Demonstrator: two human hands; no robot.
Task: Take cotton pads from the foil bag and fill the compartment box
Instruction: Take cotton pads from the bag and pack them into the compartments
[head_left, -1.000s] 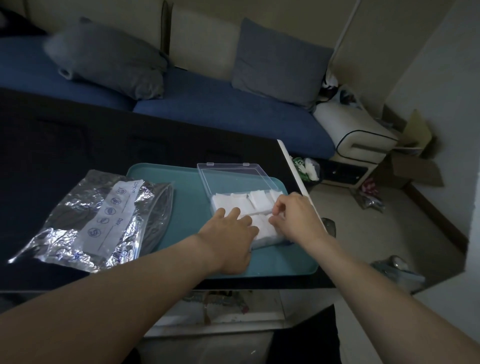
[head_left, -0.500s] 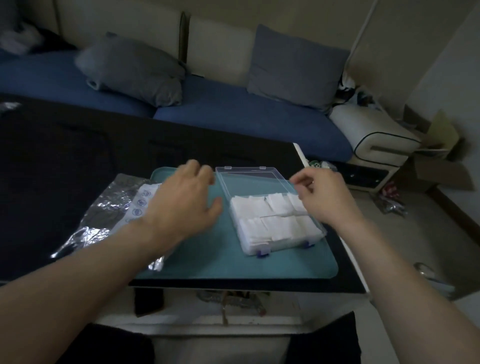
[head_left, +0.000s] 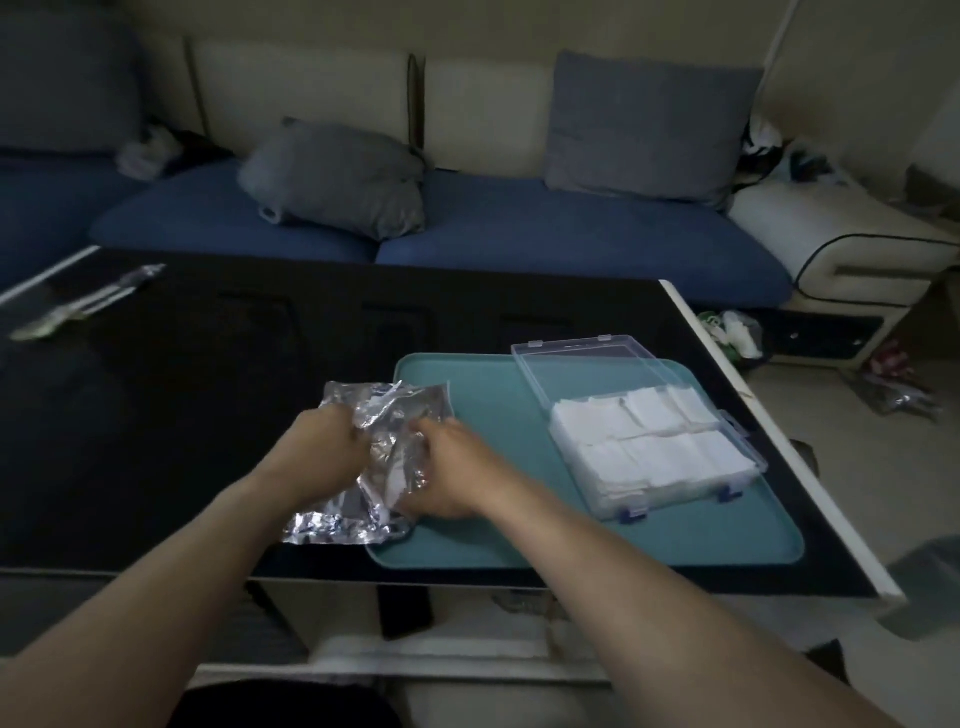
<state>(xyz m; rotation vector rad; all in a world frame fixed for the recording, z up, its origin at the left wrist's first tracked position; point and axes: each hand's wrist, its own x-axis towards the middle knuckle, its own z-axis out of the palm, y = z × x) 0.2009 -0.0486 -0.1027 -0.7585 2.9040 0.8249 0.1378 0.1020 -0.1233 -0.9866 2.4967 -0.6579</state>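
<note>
On the black table (head_left: 208, 415), the teal tray (head_left: 675, 535) serves as the reference for all positions below. Far left of the tray, near the table's back corner, lies a flat strip of silvery foil or film (head_left: 83, 306); what it is cannot be told. Just left of the tray, the crumpled foil bag (head_left: 387, 410) overlaps the tray's left edge, part of it on the tray and part on the table. The left hand (head_left: 324, 452) sits at the bag's left side, beyond the tray's edge, with fingers curled into the foil, gripping it. The right hand (head_left: 449, 475) sits over the tray's left portion at the bag's right side, its fingers likewise curled and holding the foil. A pale patch shows between the two hands inside the creased foil; whether it is a pad or a printed label cannot be told. On the tray's right half stands the clear compartment box (head_left: 748, 457), its transparent lid (head_left: 582, 371) open and lying back toward the tray's far edge. White cotton pads (head_left: 649, 441) fill the box in two rows, stacked level with its rim. Blue latches (head_left: 635, 514) show on the box's near wall. Behind the table, beyond the tray, runs a sofa with blue seat cushions (head_left: 519, 228) and two grey pillows (head_left: 337, 182).
</note>
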